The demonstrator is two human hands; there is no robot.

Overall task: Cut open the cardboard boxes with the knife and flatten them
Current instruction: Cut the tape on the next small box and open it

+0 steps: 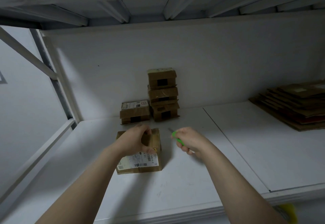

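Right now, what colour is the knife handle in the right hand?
The knife handle is bright green; head view.

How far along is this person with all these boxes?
Done: a pile of flattened cardboard lies at the right, so some boxes look finished. In hand: the left hand holds the labelled box while the right hand grips the green knife, its blade not yet on the box. Left: a stack of three boxes and a single box beside it, all whole.
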